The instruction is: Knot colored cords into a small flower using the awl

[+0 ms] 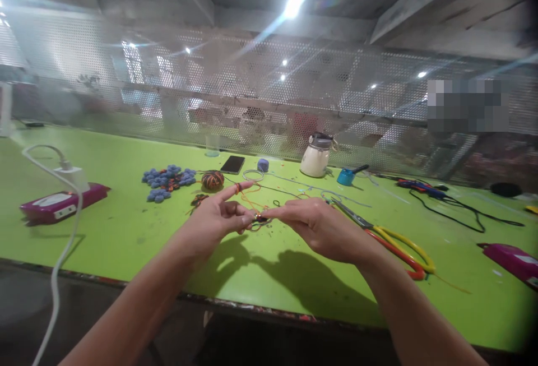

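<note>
My left hand (221,214) pinches a small dark yarn piece (261,218) between thumb and fingertips. Orange and dark yarn is wound round its raised index finger, and an orange strand (251,190) trails off it. From the other side my right hand (319,223) meets the piece with its fingers closed together; whatever they grip is hidden. Just beyond my left hand sit a ball of orange and dark yarn (212,181) and a small dark-orange yarn piece (199,202). Blue crocheted flowers (168,178) lie in a cluster farther left.
Scissors (390,242) with red and yellow handles lie beside my right forearm. Behind are a phone (232,164), a blue yarn ball (263,165), a jug (315,157) and a blue pot (346,176). A white cable (69,242) runs from a purple power strip (63,203) over the table edge.
</note>
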A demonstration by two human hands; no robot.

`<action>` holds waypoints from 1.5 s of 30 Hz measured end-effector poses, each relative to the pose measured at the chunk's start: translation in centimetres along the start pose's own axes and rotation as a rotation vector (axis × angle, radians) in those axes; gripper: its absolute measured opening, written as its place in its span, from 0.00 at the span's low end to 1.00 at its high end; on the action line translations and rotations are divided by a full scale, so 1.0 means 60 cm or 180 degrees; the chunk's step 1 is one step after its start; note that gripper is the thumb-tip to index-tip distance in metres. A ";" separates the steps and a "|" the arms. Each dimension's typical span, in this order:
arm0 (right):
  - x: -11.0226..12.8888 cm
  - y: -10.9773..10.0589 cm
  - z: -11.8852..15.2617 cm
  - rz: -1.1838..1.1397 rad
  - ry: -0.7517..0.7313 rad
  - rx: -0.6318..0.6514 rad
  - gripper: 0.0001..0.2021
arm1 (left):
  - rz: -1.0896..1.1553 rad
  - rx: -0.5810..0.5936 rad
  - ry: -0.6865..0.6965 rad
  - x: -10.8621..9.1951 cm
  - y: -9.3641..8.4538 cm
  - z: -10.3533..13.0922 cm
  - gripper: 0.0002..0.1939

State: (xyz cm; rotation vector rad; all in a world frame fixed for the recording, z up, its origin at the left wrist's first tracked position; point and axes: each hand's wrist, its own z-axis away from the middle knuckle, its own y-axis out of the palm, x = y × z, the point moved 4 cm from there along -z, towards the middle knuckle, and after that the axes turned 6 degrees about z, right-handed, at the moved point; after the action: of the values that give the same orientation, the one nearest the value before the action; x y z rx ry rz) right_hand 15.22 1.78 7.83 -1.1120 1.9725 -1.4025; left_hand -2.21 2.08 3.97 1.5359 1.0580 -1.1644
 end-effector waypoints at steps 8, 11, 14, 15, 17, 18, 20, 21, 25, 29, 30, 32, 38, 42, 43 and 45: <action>0.003 0.001 -0.001 0.0018 0.0022 0.0066 0.21 | 0.0105 0.0137 0.0007 0.006 -0.001 -0.002 0.36; 0.002 0.004 -0.001 0.0007 0.0001 0.0048 0.21 | 0.0212 0.0146 -0.0040 0.009 -0.001 -0.003 0.36; -0.001 0.005 -0.001 0.0028 0.0021 0.0083 0.21 | 0.0243 0.0135 -0.0065 0.010 0.002 -0.004 0.36; -0.002 0.005 -0.001 0.0037 0.0025 0.0095 0.21 | 0.0245 0.0141 -0.0068 0.010 0.003 -0.004 0.36; -0.002 0.004 -0.001 0.0055 0.0031 0.0105 0.22 | 0.0256 0.0132 -0.0067 0.009 0.005 -0.004 0.36; -0.003 0.004 -0.001 0.0061 0.0030 0.0112 0.22 | 0.0267 0.0109 -0.0067 0.009 0.006 -0.005 0.36; -0.003 0.003 0.000 0.0052 0.0033 0.0106 0.22 | 0.0286 0.0055 -0.0065 0.009 0.006 -0.005 0.36; -0.004 0.002 0.000 0.0039 0.0037 0.0093 0.21 | 0.0289 0.0036 -0.0058 0.009 0.006 -0.004 0.36; -0.004 0.002 0.002 0.0037 0.0044 0.0039 0.21 | 0.0202 0.0035 0.0046 0.007 0.008 -0.003 0.33; -0.003 0.005 0.002 0.0220 0.0057 0.0108 0.23 | 0.0096 -0.0023 0.0097 0.004 0.010 -0.001 0.31; -0.003 0.005 0.002 0.0277 0.0069 0.0126 0.23 | 0.0058 -0.0045 0.0101 0.003 0.011 -0.001 0.31; -0.002 0.006 0.002 0.0394 0.0102 0.0162 0.25 | -0.0029 -0.0071 0.0116 0.001 0.012 0.000 0.31; 0.005 0.006 0.004 0.0597 0.0090 0.0202 0.25 | -0.0276 -0.0025 0.0136 -0.005 0.017 0.004 0.28; 0.010 0.006 0.005 0.0808 0.0098 0.0256 0.22 | -0.0428 0.0008 0.0084 -0.008 0.021 0.002 0.25; 0.010 0.006 0.005 0.0865 0.0102 0.0272 0.22 | -0.0472 0.0018 0.0084 -0.008 0.021 0.002 0.24; 0.011 0.006 0.005 0.0959 0.0117 0.0301 0.23 | -0.0556 0.0055 0.0108 -0.008 0.021 -0.001 0.23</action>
State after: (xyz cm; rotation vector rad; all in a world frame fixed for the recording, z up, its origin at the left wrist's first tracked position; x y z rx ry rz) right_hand 14.97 1.10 7.42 -0.7164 1.9786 -1.3453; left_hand -1.08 1.79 4.63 1.5045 1.2273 -1.2726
